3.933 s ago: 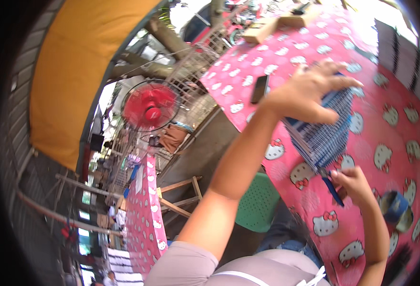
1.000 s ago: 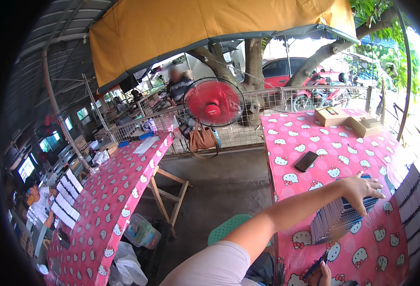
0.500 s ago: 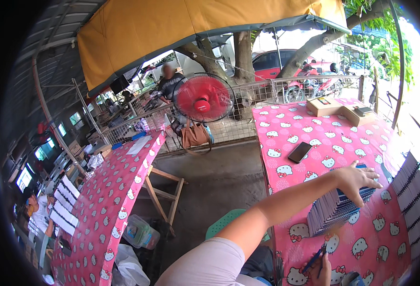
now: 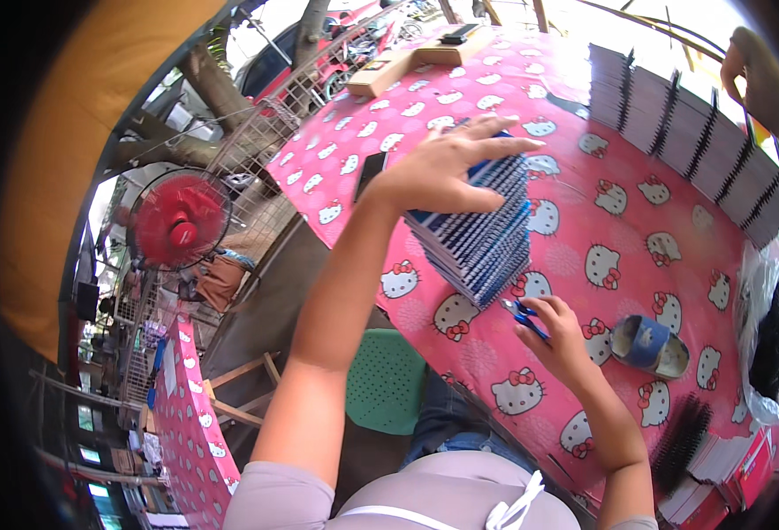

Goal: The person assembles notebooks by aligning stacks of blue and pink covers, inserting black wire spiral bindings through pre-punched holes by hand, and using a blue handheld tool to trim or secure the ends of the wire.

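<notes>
While the left hand (image 4: 451, 172) lies over the stack of spiral-bound books (image 4: 486, 238): step in hand reads as tool work at the bound edges, the pile being steadied from above.
Left fingers: spread wide, laid across the top, thumb pointing right; no clench visible.
Right hand (image 4: 555, 336): thumb and fingers grasping blue-handled pliers (image 4: 522, 312), tips pointing left to the stack's near corner. Touching or just short, cannot tell.
Next move: seems to call for level pressure from the left palm and fine aim at one coil end, without snagging neighbouring loops or scuffing covers.
Stack's place: on the pink patterned tablecloth (image 4: 566, 238), right of the dark phone (image 4: 370, 175), left of the row of bound books (image 4: 663, 115).
Stack's look: many thin books piled high; blue cover on top, mostly under the hand; coils in close ranks facing near and right, dark blue and pale bands between; grey page edges on the near-left face. Squareness hard to judge, lens bends the lines.
</notes>
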The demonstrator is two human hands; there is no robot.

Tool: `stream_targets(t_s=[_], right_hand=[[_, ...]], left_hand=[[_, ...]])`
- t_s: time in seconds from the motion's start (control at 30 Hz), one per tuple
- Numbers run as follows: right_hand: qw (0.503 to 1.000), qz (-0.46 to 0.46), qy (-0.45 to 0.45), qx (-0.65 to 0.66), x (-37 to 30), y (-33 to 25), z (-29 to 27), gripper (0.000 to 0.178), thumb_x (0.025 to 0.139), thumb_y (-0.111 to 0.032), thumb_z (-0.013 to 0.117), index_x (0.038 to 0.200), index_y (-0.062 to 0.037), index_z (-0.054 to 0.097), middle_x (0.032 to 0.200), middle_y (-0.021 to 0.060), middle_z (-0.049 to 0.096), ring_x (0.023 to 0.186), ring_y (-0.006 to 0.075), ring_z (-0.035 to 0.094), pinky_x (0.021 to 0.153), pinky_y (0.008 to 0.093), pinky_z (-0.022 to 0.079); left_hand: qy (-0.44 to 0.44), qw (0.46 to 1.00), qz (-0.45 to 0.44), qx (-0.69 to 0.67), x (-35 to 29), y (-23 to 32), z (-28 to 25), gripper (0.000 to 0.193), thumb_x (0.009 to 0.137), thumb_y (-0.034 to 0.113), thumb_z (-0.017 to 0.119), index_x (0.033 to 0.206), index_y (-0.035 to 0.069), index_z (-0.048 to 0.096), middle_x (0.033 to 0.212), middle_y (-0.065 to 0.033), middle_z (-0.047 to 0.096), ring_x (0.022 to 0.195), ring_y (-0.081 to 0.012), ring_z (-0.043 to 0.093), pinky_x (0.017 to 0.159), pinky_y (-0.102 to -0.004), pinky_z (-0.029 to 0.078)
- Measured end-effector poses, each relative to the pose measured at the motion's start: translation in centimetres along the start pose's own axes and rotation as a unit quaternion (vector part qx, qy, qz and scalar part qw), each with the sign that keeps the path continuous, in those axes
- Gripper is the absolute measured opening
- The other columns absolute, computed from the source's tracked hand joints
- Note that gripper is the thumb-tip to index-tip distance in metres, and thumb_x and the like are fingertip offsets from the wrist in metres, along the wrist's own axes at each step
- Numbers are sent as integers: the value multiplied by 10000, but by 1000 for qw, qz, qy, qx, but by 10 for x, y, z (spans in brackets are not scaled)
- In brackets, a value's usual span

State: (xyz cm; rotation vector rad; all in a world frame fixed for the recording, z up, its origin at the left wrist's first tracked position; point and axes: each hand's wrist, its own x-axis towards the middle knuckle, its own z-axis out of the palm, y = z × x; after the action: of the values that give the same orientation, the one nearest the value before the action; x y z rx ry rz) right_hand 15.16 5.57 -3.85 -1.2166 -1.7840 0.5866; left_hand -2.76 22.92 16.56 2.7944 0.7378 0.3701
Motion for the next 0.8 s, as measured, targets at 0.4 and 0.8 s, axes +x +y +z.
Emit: stream_targets(t_s=[0.4, 0.8], right_hand=[[971, -115, 54, -201, 11, -1, 13, 457, 750, -267, 744, 1156, -128, 584, 1089, 88, 552, 1015, 278, 521, 903, 504, 340], [798, 371, -228, 417, 37, 13, -1, 420, 874, -322, 694, 1015, 66, 619, 802, 79, 672, 647, 135, 626, 571, 270, 494]], left_hand=[[-4, 997, 71, -38, 1, -11, 4, 699, 735, 353, 687, 1372, 130, 505, 1404, -136, 483, 1382, -318, 328, 1139, -446, 222], [-16, 997, 69, 6, -3, 12, -9, 738, 712, 257, 634, 1401, 75, 440, 1415, -290, 398, 1375, -355, 328, 1126, -417, 253]])
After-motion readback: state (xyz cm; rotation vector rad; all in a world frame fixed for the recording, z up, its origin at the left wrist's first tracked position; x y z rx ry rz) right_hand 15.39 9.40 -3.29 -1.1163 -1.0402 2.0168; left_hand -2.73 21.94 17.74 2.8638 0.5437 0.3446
